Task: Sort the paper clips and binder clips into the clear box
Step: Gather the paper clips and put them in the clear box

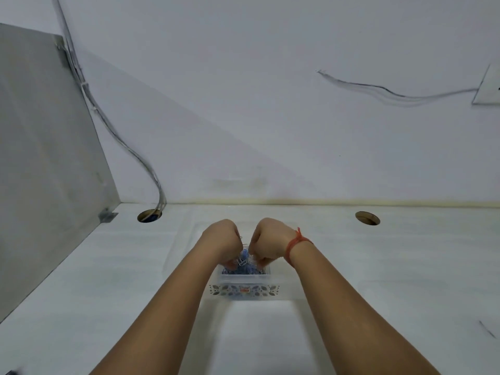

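Note:
A small clear box [243,280] with a patterned band on its front stands on the white desk, holding a pile of blue and silver clips [238,270]. Both fists hover just over the box's far side. My left hand [223,240] and my right hand [267,239] are curled, and between them hangs a tangle of clips [244,255] with a blue binder clip in it, pinched by the fingers of both. My right wrist wears a red thread band. The hands hide the far part of the box.
The white desk [378,280] runs to a wall behind. Two round cable holes [149,215] [367,218] sit near the back edge, with cables rising from the left one. A grey partition [46,158] closes the left side.

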Demonstrator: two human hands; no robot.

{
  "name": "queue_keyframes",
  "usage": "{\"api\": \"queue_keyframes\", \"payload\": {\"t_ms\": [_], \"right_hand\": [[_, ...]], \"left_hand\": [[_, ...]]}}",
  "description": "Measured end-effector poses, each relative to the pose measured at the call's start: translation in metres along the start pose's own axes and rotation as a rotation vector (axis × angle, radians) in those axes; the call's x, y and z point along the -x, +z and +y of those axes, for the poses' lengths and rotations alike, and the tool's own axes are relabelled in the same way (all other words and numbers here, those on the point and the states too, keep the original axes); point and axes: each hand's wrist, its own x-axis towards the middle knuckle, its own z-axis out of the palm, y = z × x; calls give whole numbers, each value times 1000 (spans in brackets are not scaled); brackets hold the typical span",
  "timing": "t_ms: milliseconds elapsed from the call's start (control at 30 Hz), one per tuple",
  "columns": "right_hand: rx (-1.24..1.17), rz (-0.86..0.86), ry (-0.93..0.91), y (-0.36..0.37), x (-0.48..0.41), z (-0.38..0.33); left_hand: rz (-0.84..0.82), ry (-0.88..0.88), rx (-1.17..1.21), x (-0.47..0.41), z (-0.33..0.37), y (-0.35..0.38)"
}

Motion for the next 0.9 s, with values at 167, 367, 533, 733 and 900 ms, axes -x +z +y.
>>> {"api": "queue_keyframes", "payload": {"t_ms": [167, 367, 533, 733, 900], "right_hand": [[-142, 220, 7, 2, 22, 2], [-168, 278, -134, 8, 111, 1], [-9, 20, -200, 90, 158, 12], [14, 170, -196, 142, 182, 10], [-89, 230, -173, 150, 184, 12]], "left_hand": [[169, 60, -43, 17, -1, 6], [499, 246, 199, 103, -21, 1], [330, 172, -6, 165, -81, 59], [60, 211, -140, 184, -107, 79], [64, 194, -172, 180, -97, 75]]}}
